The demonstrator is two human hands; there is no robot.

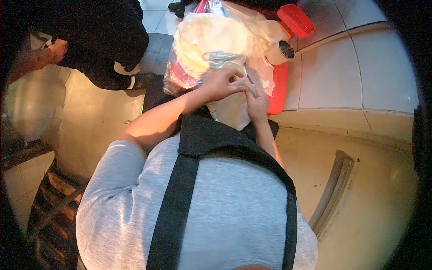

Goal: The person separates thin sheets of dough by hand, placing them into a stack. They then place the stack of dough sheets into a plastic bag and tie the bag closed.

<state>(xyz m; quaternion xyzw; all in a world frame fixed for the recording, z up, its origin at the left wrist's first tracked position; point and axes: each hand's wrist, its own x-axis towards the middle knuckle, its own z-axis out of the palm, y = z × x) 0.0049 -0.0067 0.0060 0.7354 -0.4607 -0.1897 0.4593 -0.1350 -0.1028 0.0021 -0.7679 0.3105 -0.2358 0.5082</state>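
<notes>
My left hand (220, 84) is closed in a pinch, thumb and fingertips together, meeting the fingers of my right hand (256, 100). Between and below them hangs a thin pale dough sheet (230, 110), which both hands appear to grip by its upper part. Just beyond my hands lies a pile of thin round pale sheets (216, 38), its top wide and slightly translucent. Clear plastic wrap (173, 83) surrounds the left side of this pile. What exactly sits between my fingertips is too small to make out.
To the right of the pile are a red tray (280, 90), an open cup or can (280, 52) and a red plastic container (296, 20). A tiled wall (333, 76) bounds the right side. Another person in dark clothes (103, 36) is close by at the upper left.
</notes>
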